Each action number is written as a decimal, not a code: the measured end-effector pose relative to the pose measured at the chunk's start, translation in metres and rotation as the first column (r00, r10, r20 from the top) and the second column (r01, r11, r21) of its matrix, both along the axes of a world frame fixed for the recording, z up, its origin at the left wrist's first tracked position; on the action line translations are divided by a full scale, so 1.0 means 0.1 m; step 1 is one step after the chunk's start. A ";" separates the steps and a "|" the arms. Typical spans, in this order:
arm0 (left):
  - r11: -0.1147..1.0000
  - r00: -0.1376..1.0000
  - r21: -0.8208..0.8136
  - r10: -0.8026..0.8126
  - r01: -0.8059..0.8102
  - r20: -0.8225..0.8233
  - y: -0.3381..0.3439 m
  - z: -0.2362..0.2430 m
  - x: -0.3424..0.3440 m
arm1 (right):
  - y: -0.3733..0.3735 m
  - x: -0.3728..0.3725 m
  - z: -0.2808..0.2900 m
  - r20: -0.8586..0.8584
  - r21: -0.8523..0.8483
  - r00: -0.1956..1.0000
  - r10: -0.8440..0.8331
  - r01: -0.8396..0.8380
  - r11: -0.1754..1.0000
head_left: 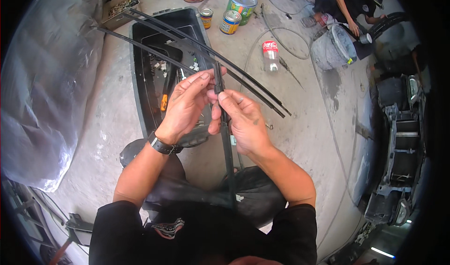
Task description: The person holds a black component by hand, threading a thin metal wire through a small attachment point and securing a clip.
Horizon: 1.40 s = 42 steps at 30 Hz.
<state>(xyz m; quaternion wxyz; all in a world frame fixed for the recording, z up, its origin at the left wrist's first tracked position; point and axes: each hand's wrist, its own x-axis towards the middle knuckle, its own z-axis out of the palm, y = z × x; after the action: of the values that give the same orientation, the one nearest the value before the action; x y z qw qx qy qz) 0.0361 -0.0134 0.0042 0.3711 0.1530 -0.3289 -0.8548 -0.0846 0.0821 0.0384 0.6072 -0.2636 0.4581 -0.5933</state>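
Upright in front of me is a long, narrow black trim strip (pixel 227 157), its lower end down between my legs. My left hand (pixel 190 101) pinches its upper end, where a small black clip-like piece (pixel 217 80) sits. Just below, my right hand (pixel 241 119) wraps round the strip, thumb pressed near that piece. The fingers partly hide the join. Behind my hands, several similar thin black strips (pixel 255 83) lie slanted across a black plastic tub (pixel 136 73). Inside the tub are white scraps (pixel 161 67) and an orange-and-black handled tool (pixel 164 101).
A clear bottle with a red label (pixel 271 61), paint tins (pixel 230 22) and a hose (pixel 307 49) are on the concrete floor. Far right, a person (pixel 349 12) works by a grey bucket (pixel 333 49). Plastic sheeting (pixel 51 91) hangs left; a car front frame (pixel 398 148) stands right.
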 end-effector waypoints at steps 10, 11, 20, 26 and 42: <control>0.969 0.972 -0.247 0.086 -0.030 0.219 0.20 0.07 -0.03 | 0.10 -0.02 -0.03 -0.018 -0.027 0.999 -0.045 0.044 0.999; 0.973 0.973 -0.232 0.072 -0.020 0.218 0.20 0.07 -0.02 | 0.11 -0.03 -0.04 -0.010 -0.023 0.999 -0.043 0.043 0.999; 0.973 0.959 -0.228 0.089 -0.026 0.269 0.23 0.03 -0.04 | 0.17 -0.01 -0.02 -0.095 -0.011 0.995 -0.034 0.033 0.999; 0.969 0.971 -0.236 0.122 -0.072 0.206 0.23 0.00 -0.05 | 0.18 -0.19 0.12 -0.571 -0.018 0.820 0.038 -0.058 0.998; 0.984 0.986 -0.128 -0.104 0.122 0.133 0.38 0.02 -0.08 | -0.27 -0.48 0.31 -0.534 -0.193 0.840 -0.096 -0.011 0.981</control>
<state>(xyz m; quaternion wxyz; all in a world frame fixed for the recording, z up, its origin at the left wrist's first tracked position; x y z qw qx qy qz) 0.0278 0.0245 0.0067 0.3100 0.1621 -0.4172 -0.8388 -0.1327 0.0555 0.0690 0.4121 -0.4661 0.5584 -0.5487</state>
